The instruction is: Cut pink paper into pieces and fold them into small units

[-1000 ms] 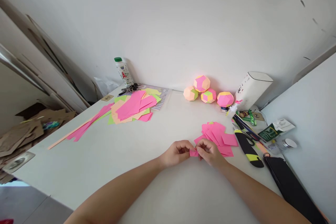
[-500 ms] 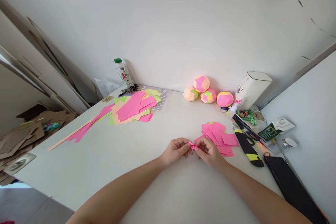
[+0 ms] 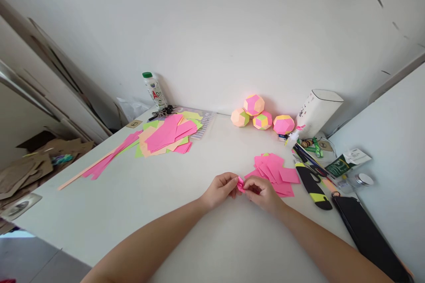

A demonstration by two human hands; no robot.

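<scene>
Between both hands, a little above the white table, is a small folded piece of pink paper. My left hand is closed, pinching the paper's left side between thumb and fingers. From the other side my right hand pinches its right edge, fingers closed. The fingers cover part of the folds. Just beyond my right hand lies a loose pile of pink paper pieces, with a bit of green showing at its far edge.
Several paper balls rest by the wall. A heap of coloured paper and long strips lie left, near a bottle. At right are a black-and-yellow cutter, a white box, a jar and a black case.
The folded pink paper has turned in my fingers and stands more upright. My right hand's grip has shifted along its edge. The view has moved slightly.
</scene>
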